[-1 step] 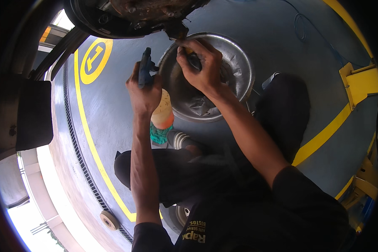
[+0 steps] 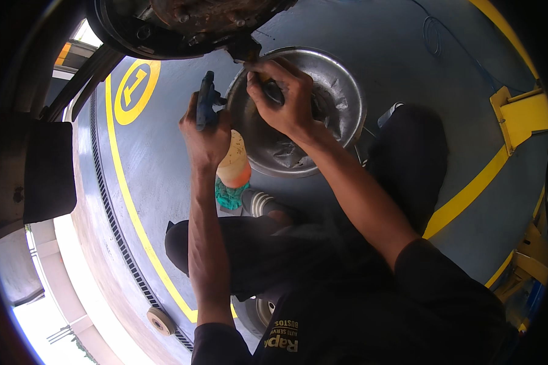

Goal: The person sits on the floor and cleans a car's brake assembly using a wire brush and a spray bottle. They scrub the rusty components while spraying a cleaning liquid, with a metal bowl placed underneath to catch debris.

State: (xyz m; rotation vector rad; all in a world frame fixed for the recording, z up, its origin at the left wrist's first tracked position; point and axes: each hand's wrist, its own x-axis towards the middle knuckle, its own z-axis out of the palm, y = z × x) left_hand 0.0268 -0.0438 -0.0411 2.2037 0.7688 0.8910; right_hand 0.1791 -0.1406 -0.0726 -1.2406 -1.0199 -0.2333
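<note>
My left hand (image 2: 206, 141) is closed round the dark trigger head of a spray bottle (image 2: 234, 159), whose pale, translucent body holds orange liquid at the bottom. My right hand (image 2: 286, 97) pinches a tool with a black and yellow handle (image 2: 274, 92); its kind is hidden by my fingers. The right fingertips are up against the lower edge of a rusty, dark wheel hub assembly (image 2: 195, 27), where a small bracket (image 2: 245, 50) juts down. Below that hand a round metal basin (image 2: 364, 115) lies on the floor, with crumpled, shiny grey material inside.
A green cloth (image 2: 230, 193) lies under the bottle beside my shoe (image 2: 259, 202). To the right stands a yellow metal lift arm (image 2: 526, 121). A dark flap (image 2: 50, 170) hangs at the left. A thin blue hose (image 2: 432, 39) coils on the floor at the far right.
The hub's lower bracket and my right hand sit slightly further left in the picture. My left hand has shifted a little left too. Both grips look the same.
</note>
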